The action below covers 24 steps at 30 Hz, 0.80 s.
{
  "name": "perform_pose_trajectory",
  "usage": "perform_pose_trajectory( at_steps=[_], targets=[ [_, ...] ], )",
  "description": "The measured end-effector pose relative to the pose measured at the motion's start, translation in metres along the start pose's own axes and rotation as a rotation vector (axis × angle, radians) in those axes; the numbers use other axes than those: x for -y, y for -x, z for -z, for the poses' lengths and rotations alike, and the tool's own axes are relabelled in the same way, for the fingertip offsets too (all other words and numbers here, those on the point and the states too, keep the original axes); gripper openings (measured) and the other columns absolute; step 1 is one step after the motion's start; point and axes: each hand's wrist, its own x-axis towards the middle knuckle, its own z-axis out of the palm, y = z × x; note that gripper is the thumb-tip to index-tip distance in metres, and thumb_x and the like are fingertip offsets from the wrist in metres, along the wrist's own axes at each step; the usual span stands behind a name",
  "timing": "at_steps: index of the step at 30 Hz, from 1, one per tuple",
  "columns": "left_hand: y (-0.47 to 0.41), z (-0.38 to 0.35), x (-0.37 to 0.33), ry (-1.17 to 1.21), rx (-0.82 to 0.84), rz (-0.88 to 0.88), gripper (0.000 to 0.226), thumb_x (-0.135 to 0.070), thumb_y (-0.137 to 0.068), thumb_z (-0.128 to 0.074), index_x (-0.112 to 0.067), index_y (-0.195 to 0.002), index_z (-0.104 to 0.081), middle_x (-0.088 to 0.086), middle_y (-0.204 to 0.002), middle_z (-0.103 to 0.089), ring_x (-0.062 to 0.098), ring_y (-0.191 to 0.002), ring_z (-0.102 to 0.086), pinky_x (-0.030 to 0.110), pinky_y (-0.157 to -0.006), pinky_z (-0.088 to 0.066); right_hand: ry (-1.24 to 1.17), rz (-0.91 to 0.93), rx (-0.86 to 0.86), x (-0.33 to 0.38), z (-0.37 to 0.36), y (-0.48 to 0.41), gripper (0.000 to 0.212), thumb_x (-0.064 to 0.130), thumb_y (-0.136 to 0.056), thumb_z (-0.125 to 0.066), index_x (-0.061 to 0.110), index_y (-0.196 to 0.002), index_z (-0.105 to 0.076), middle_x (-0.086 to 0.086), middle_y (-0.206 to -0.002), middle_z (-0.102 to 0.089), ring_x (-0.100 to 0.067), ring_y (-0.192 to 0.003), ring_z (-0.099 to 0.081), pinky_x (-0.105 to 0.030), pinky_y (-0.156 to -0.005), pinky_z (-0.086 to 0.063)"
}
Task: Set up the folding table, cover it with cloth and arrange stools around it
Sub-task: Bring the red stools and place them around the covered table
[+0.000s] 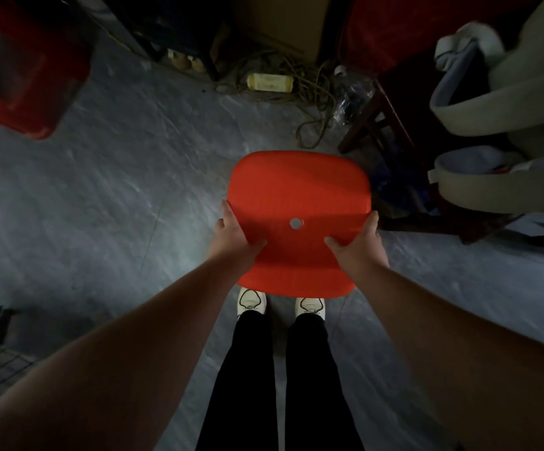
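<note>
Orange plastic stool [298, 203] hangs at centre above the person's shoes, left hand [236, 234] gripping its nine o'clock edge and right hand [358, 242] its three o'clock edge, and could snag the cord tangle [296, 89] lying at twelve o'clock.

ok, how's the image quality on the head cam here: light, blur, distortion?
Head view: dim overall, brightest on the orange stool seat and the floor near it; top edge nearly black. Red stool at upper left is smeared with blur, as are the pale tubs at right. Wide-angle stretch fans the forearms out to the bottom corners. Left hand and right hand are reasonably sharp.
</note>
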Motion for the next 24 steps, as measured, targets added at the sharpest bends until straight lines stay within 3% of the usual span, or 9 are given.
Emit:
perform_pose_trajectory(
  at_steps=[8, 11, 16, 24],
  targets=[
    [0.089, 0.067, -0.023, -0.038, -0.093, -0.077, 0.11, -0.042, -0.084, -0.073, -0.02, -0.159, 0.005, 0.015, -0.151, -0.039, 0.038, -0.13, -0.049, 0.047, -0.103, -0.044, 0.067, 0.099, -0.048, 0.035, 0.066, 0.096, 0.111, 0.055, -0.087, -0.067, 0.024, -0.16, 0.011, -0.015, -0.152, -0.038, -0.037, -0.126, -0.054, -0.044, -0.093, -0.047],
    [0.145, 0.11, -0.037, -0.03, -0.136, -0.131, 0.109, -0.049, -0.081, -0.071, -0.021, -0.158, 0.001, 0.016, -0.144, -0.046, 0.038, -0.127, -0.052, 0.051, -0.101, -0.046, 0.119, 0.181, -0.073, 0.058, 0.103, 0.155, 0.114, 0.059, -0.084, -0.067, 0.027, -0.159, 0.012, -0.015, -0.154, -0.033, -0.038, -0.124, -0.055, -0.043, -0.089, -0.047],
    [0.243, 0.18, -0.068, -0.157, -0.246, -0.15, 0.1, -0.055, -0.09, -0.06, -0.022, -0.158, 0.005, 0.019, -0.144, -0.043, 0.042, -0.122, -0.054, 0.047, -0.094, -0.045, 0.267, 0.37, -0.141, 0.097, 0.16, 0.259, 0.111, 0.066, -0.08, -0.067, 0.04, -0.156, 0.009, -0.018, -0.147, -0.031, -0.04, -0.121, -0.053, -0.051, -0.09, -0.051],
    [0.377, 0.249, -0.068, -0.211, -0.477, -0.15, 0.092, -0.064, -0.091, -0.049, -0.024, -0.158, -0.001, 0.019, -0.137, -0.046, 0.042, -0.112, -0.059, 0.048, -0.084, -0.048, 0.432, 0.595, -0.195, 0.128, 0.224, 0.377, 0.108, 0.074, -0.08, -0.06, 0.037, -0.156, 0.008, -0.022, -0.148, -0.03, -0.042, -0.121, -0.053, -0.054, -0.094, -0.051]
  ],
)
